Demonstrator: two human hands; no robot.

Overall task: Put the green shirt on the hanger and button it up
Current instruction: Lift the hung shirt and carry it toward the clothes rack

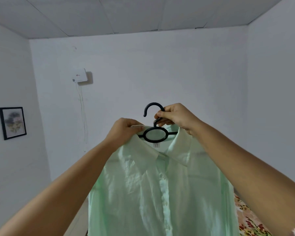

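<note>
Your right hand (173,116), just right of the middle of the frame, is closed tight around the neck of the black plastic hanger (155,132), right under its curved hook. You hold it there so the whole thing hangs up in the air and the shirt can drop straight down. Your left hand (124,131), just left of the middle, pinches the collar of the thin pale green button shirt (143,193) between thumb and fingers, close beside the hanger's round ring. That pinch looks like you are tugging the collar flat so it sits well on the hanger. The shirt is already on the hanger, and it fills the lower middle of the frame. Its front looks closed along the strip of buttons, but I cannot tell if every button is done, and the very top by the collar looks open. At the lower right edge a flowery cloth (249,217) peeks out behind the shirt.
</note>
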